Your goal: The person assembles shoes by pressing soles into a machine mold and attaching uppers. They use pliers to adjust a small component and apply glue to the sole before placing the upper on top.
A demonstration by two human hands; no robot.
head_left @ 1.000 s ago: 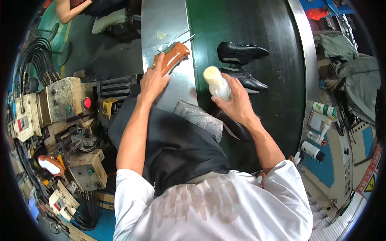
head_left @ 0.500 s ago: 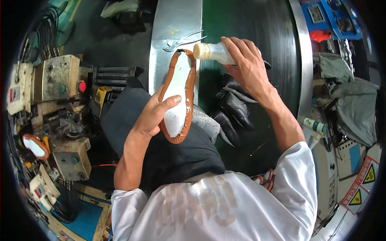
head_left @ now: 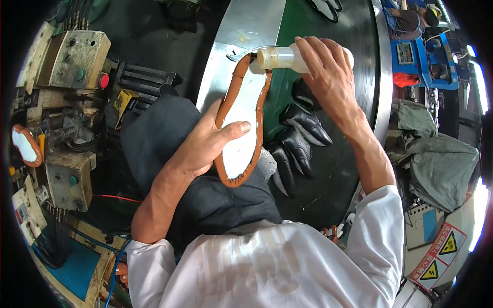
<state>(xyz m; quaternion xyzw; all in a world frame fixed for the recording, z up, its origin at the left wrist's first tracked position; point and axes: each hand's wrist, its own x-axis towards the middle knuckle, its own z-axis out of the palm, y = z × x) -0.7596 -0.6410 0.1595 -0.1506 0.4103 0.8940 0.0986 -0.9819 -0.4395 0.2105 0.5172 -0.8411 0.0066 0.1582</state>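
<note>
My left hand (head_left: pixel 211 137) grips a brown leather shoe upper (head_left: pixel 257 134) with its white sole side (head_left: pixel 245 105) turned up. The thumb lies across the white surface and the fingers are under the shoe. From the right, my right hand (head_left: pixel 328 77) holds a translucent plastic bottle (head_left: pixel 290 59) on its side. Its yellowish cap end (head_left: pixel 267 58) is over the far end of the shoe; whether it touches there, I cannot tell. Metal pincers (head_left: pixel 237 55) lie just beyond, on the metal strip (head_left: pixel 226 38), partly hidden by the shoe and bottle.
Several black leather shoes (head_left: pixel 306 123) rest on the dark belt (head_left: pixel 334 159) at the right. Machine control boxes (head_left: pixel 77 59) stand at the left, near another brown upper (head_left: pixel 26 146). Grey-green cloth (head_left: pixel 436 164) drapes equipment at the far right. A blue rack (head_left: pixel 423 61) stands behind it.
The view has shifted, with the machines moving left and down in it. The bottle's cap end now overlaps the shoe's far end, where before it was just beside it. Both grips are unchanged.
</note>
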